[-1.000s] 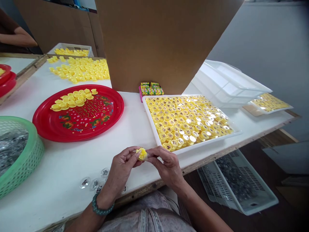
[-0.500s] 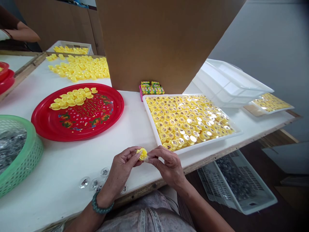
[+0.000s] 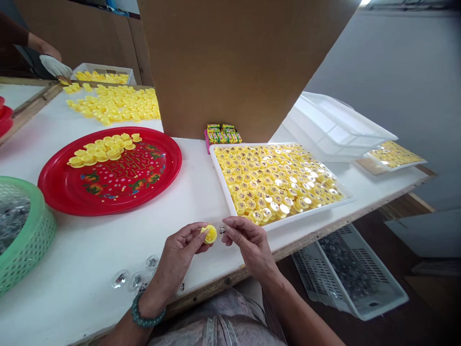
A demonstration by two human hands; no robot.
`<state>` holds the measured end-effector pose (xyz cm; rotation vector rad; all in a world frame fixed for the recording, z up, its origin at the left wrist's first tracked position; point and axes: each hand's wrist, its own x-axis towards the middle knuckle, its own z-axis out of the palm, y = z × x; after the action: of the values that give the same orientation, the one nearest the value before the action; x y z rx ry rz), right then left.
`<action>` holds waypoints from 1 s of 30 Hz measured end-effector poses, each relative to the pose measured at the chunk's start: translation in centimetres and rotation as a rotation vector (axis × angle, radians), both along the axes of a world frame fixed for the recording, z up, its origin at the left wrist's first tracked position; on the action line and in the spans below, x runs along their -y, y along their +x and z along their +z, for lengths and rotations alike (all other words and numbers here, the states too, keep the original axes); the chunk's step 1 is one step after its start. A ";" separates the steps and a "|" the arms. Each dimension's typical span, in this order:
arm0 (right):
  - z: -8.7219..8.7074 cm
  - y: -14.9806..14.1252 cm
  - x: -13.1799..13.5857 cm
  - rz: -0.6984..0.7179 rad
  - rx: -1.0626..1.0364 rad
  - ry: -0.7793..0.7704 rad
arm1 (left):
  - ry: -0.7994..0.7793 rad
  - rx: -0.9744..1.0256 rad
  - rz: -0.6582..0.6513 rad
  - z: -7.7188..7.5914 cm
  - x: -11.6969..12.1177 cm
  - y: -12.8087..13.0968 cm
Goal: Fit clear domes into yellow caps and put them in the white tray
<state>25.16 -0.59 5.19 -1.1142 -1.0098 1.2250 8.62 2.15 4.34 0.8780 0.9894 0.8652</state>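
Note:
Between thumb and fingers, my left hand (image 3: 184,245) pinches a round yellow plastic piece (image 3: 209,234) with its open side facing me. My right hand (image 3: 248,242) holds a clear round cover with a small dark printed figure (image 3: 221,230) by its edge, just right of the yellow piece; a narrow gap separates the two. Several more clear covers (image 3: 136,281) lie on the white table beside my left wrist, partly hidden by it. Behind my right hand is a white tray (image 3: 225,185) packed with rows of yellow pieces that carry printed clear covers.
A red tray (image 3: 108,204) bears yellow pieces; more yellow pieces (image 3: 118,103) lie behind it. A green basket (image 3: 36,250) stands left. A cardboard panel (image 3: 237,72) rises behind small packets (image 3: 223,137). White bins (image 3: 345,125) stand right. A co-worker's gloved hand (image 3: 54,65) is far left.
The clear cover has come apart from the yellow piece and shows in my right fingers. The co-worker's gloved hand has come in toward the far yellow pieces. The view has shifted slightly.

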 end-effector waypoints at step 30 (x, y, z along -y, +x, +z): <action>0.5 1.2 -1.7 0.053 0.086 -0.046 | 0.000 -0.028 0.019 -0.5 -0.3 -0.1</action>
<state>26.35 1.08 5.68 -1.1912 -1.0869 1.2563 8.47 2.49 3.80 0.8837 1.0237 0.8710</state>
